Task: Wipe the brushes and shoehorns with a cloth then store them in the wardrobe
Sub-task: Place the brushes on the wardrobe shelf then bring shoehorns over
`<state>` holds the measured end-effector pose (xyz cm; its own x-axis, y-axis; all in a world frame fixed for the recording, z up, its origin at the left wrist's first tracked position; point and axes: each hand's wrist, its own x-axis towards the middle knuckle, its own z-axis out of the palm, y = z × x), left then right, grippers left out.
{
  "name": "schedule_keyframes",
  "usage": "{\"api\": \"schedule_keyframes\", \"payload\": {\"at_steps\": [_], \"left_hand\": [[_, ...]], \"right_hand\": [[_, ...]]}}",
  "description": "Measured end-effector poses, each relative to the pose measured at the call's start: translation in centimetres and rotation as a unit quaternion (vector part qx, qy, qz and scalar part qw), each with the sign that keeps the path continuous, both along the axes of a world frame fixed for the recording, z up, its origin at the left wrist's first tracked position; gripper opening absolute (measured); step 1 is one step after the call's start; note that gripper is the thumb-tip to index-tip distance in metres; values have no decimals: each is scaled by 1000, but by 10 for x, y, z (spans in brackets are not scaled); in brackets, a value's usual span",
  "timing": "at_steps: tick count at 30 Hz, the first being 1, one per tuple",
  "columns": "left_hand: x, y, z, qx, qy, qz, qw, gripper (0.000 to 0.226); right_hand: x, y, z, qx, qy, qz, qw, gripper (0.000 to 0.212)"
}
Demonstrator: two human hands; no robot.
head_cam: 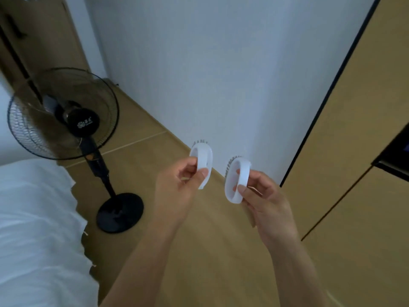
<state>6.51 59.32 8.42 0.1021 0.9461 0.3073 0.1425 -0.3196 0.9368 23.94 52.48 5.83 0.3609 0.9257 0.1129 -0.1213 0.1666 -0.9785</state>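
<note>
Two white oval plastic brushes [201, 161] [236, 180], pinched by left hand [177, 187] and right hand [263, 196] near tan wardrobe [354, 129]; light pinches risked a drop.

Both forearms outstretched, left hand [177, 187] pinching, right hand [263, 196] pinching

The bristles of both brushes [201, 161] [236, 181] are mostly hidden; the bed [33, 218] is cut off at left.
</note>
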Motion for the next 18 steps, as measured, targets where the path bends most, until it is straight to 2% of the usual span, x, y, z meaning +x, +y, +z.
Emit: {"api": "schedule_keyframes", "payload": {"at_steps": [11, 18], "left_hand": [[52, 119, -6, 6, -13, 78, 997, 16], [78, 242, -21, 11, -41, 55, 998, 17]], "right_hand": [[58, 156, -2, -11, -25, 62, 998, 25], [76, 274, -9, 11, -58, 62, 996, 27]]}}
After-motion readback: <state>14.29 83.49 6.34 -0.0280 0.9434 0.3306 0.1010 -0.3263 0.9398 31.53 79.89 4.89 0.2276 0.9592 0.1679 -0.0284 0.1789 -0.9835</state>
